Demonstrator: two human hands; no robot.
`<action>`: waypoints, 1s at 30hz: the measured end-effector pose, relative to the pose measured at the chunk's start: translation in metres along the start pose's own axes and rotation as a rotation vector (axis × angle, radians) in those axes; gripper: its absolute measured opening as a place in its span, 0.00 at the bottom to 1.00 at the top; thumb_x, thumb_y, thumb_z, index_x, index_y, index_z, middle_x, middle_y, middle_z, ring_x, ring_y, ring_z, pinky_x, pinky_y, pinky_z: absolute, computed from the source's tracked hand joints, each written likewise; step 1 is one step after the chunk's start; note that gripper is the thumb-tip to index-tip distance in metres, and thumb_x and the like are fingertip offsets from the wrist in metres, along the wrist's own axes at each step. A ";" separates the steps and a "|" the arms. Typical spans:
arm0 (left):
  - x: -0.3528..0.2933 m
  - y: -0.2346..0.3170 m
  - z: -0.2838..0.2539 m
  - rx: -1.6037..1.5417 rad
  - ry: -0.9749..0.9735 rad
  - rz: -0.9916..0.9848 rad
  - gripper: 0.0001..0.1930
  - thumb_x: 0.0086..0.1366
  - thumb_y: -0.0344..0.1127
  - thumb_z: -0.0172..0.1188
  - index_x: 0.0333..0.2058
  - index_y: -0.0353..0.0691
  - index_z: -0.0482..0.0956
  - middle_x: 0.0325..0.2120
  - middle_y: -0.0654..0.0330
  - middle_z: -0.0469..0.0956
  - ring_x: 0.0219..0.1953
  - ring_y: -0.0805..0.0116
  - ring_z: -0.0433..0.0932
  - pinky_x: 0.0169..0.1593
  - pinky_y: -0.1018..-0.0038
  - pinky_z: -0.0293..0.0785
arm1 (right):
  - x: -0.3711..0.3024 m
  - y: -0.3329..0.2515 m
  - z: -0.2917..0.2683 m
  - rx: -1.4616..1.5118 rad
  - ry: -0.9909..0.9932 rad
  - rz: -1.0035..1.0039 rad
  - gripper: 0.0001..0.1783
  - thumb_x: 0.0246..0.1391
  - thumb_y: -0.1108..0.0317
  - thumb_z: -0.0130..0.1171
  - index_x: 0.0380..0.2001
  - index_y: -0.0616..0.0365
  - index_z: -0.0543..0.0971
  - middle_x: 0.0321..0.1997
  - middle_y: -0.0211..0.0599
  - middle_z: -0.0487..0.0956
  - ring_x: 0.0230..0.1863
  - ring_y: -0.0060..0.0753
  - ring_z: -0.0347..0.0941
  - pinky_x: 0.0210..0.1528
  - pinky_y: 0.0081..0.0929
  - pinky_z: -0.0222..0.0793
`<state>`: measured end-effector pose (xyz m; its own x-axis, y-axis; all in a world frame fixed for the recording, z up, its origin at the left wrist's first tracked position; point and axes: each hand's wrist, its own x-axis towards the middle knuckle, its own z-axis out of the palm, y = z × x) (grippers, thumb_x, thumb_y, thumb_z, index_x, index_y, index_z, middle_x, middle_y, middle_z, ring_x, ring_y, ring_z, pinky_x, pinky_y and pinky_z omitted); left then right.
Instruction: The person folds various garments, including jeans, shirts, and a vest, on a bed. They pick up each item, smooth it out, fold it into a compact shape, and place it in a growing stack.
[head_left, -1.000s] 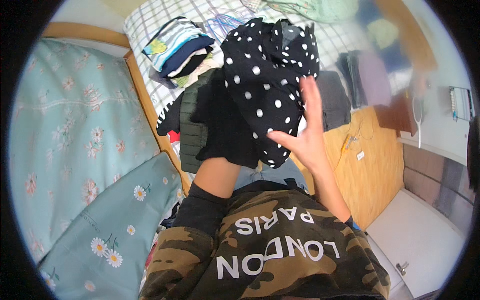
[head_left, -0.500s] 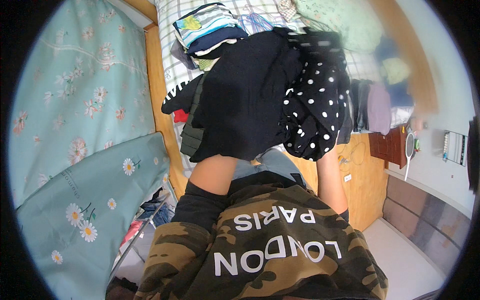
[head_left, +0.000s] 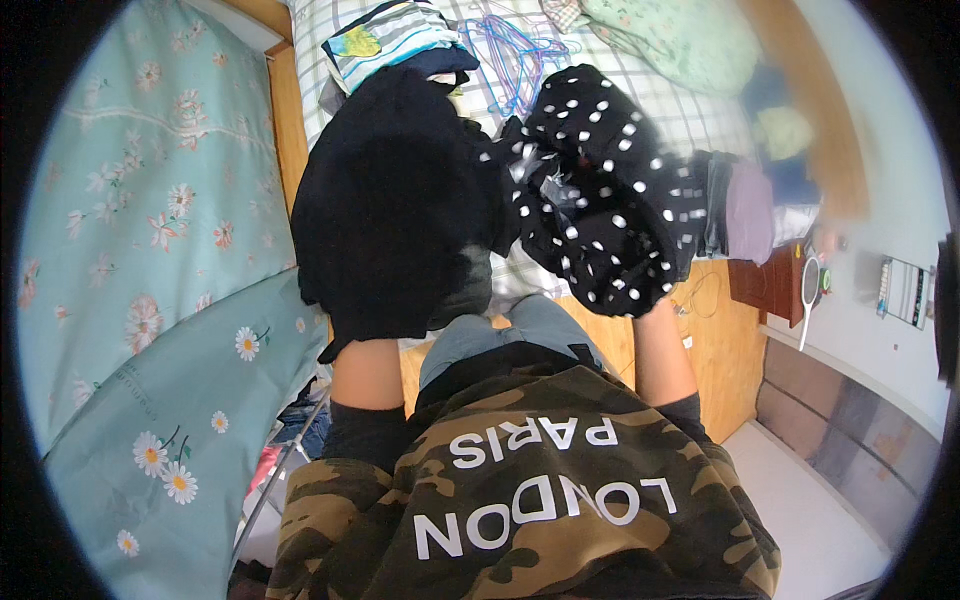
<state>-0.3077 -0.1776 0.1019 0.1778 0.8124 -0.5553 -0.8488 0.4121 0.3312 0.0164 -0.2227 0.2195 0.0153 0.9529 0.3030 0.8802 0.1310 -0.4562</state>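
Note:
A black garment (head_left: 385, 200) with a white-dotted black part (head_left: 600, 205) hangs over both my hands, above the bed. My left forearm (head_left: 367, 375) goes in under the plain black side, and cloth covers that hand. At the right, my other forearm (head_left: 665, 355) goes in under the dotted side; its hand and fingers are hidden too. The dotted part is bunched into a loop with an opening in its middle. Between the two sides the cloth narrows. Whether my fingers grip it does not show.
A folded stack of clothes (head_left: 390, 45) lies on the checked bedding (head_left: 690, 125), beside blue and purple hangers (head_left: 515, 60). More folded clothes (head_left: 750, 205) sit at the right, near a brown box (head_left: 765, 285). A floral curtain (head_left: 150, 200) hangs along the left.
My left arm has moved left with the plain black side, while the right stays nearly in place. The dotted part now opens into a loop, and the hangers have come into fuller view.

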 end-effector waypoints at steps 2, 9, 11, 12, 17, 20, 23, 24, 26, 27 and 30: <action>-0.004 0.011 -0.019 0.009 0.058 0.044 0.26 0.59 0.41 0.43 0.56 0.39 0.58 0.55 0.57 0.60 0.56 0.62 0.60 0.59 0.67 0.53 | 0.009 0.009 0.014 -0.145 -0.004 -0.071 0.16 0.51 0.62 0.48 0.44 0.53 0.71 0.46 0.41 0.73 0.45 0.35 0.69 0.50 0.31 0.61; -0.042 0.026 -0.089 0.008 0.247 0.120 0.25 0.60 0.38 0.42 0.56 0.39 0.58 0.55 0.57 0.61 0.56 0.63 0.60 0.59 0.68 0.53 | 0.058 0.067 -0.003 -0.325 0.051 -0.203 0.19 0.50 0.61 0.48 0.46 0.52 0.70 0.47 0.39 0.72 0.47 0.36 0.68 0.52 0.34 0.61; -0.056 0.025 -0.102 0.014 0.301 0.129 0.25 0.60 0.38 0.42 0.56 0.39 0.58 0.55 0.57 0.61 0.56 0.63 0.60 0.59 0.68 0.53 | 0.072 0.077 -0.006 -0.360 0.059 -0.235 0.19 0.50 0.60 0.48 0.47 0.51 0.70 0.47 0.39 0.72 0.48 0.37 0.68 0.53 0.34 0.60; -0.063 0.024 -0.107 0.011 0.319 0.128 0.25 0.60 0.37 0.42 0.56 0.39 0.58 0.55 0.57 0.61 0.56 0.63 0.60 0.59 0.68 0.53 | 0.078 0.081 -0.008 -0.371 0.057 -0.250 0.20 0.50 0.60 0.48 0.47 0.51 0.70 0.47 0.39 0.72 0.48 0.37 0.68 0.53 0.35 0.60; -0.069 0.008 -0.121 0.007 0.380 0.107 0.24 0.60 0.36 0.42 0.56 0.39 0.58 0.55 0.57 0.61 0.56 0.64 0.61 0.59 0.68 0.53 | 0.103 0.090 -0.028 -0.429 0.096 -0.300 0.21 0.49 0.59 0.49 0.47 0.51 0.70 0.47 0.39 0.71 0.49 0.37 0.67 0.53 0.35 0.60; -0.058 -0.004 -0.121 0.018 0.378 0.065 0.24 0.60 0.35 0.41 0.56 0.38 0.58 0.55 0.57 0.61 0.56 0.64 0.61 0.59 0.69 0.54 | 0.112 0.096 -0.052 -0.474 0.145 -0.297 0.21 0.48 0.59 0.50 0.47 0.52 0.71 0.47 0.39 0.72 0.49 0.37 0.67 0.53 0.34 0.61; -0.041 -0.014 -0.115 0.043 0.370 0.030 0.24 0.60 0.34 0.41 0.56 0.38 0.59 0.55 0.57 0.61 0.56 0.64 0.61 0.59 0.69 0.54 | 0.113 0.094 -0.076 -0.505 0.180 -0.297 0.21 0.48 0.59 0.51 0.47 0.52 0.71 0.47 0.39 0.72 0.48 0.37 0.68 0.52 0.34 0.61; -0.033 -0.016 -0.111 0.047 0.364 0.020 0.23 0.60 0.33 0.41 0.56 0.38 0.59 0.55 0.57 0.61 0.56 0.64 0.61 0.59 0.69 0.54 | 0.112 0.092 -0.082 -0.518 0.198 -0.295 0.21 0.47 0.59 0.52 0.47 0.52 0.71 0.47 0.39 0.72 0.48 0.37 0.68 0.52 0.33 0.61; -0.013 -0.015 -0.105 0.080 0.356 0.013 0.23 0.60 0.33 0.41 0.56 0.38 0.59 0.55 0.58 0.61 0.56 0.64 0.61 0.59 0.69 0.54 | 0.109 0.086 -0.095 -0.539 0.216 -0.293 0.22 0.47 0.59 0.52 0.46 0.53 0.71 0.47 0.39 0.72 0.48 0.37 0.68 0.52 0.33 0.61; -0.001 -0.013 -0.104 0.116 0.350 0.017 0.23 0.60 0.32 0.41 0.56 0.38 0.59 0.55 0.58 0.61 0.56 0.64 0.61 0.58 0.69 0.54 | 0.108 0.082 -0.101 -0.546 0.227 -0.284 0.22 0.47 0.59 0.53 0.46 0.53 0.71 0.47 0.39 0.72 0.48 0.37 0.68 0.51 0.33 0.61; 0.037 0.004 -0.105 0.219 0.372 0.037 0.23 0.60 0.31 0.41 0.56 0.38 0.59 0.55 0.58 0.62 0.56 0.65 0.61 0.58 0.70 0.54 | 0.106 0.073 -0.120 -0.570 0.251 -0.289 0.22 0.46 0.59 0.54 0.46 0.53 0.72 0.47 0.40 0.72 0.48 0.37 0.68 0.51 0.32 0.62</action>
<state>-0.3568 -0.1888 0.0028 -0.0760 0.6409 -0.7639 -0.7181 0.4963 0.4879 0.1392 -0.1452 0.3180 -0.2091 0.7997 0.5627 0.9765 0.1405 0.1632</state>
